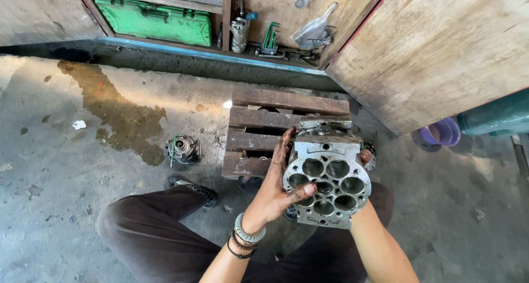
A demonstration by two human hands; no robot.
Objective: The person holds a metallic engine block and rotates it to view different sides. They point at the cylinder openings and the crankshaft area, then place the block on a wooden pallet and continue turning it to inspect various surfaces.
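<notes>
Concrete floor, metal cylinder block w/ 7 empty bores, left hand & right hand fingers clamping its sides.

Both hands grip a grey metal cylinder block, left hand on its face, right hand behind, just before a wooden pallet.

The metal block is held above the near right corner of the wooden pallet; a small round part lies left of the pallet, a toolcase behind it.
</notes>
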